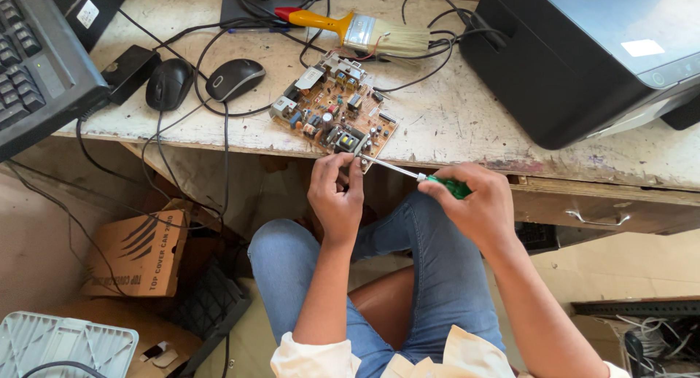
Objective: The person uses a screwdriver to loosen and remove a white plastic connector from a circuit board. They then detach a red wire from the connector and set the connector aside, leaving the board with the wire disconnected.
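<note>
left hand point(337, 191) – grip pinching circuit board point(334, 113) edge | right hand point(475, 201) – grip clamped round screwdriver point(419, 176)

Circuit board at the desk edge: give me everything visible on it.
The circuit board is a brown, roughly rectangular panel lying flat and skewed on the worn white desk, its near corner at the desk's front edge. It is crowded with small components. The left hand pinches that corner; the right hand holds a green-handled screwdriver with its tip there.

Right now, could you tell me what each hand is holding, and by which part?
Right hand grips the screwdriver by its green handle; left hand pinches the circuit board at its near edge.
</note>
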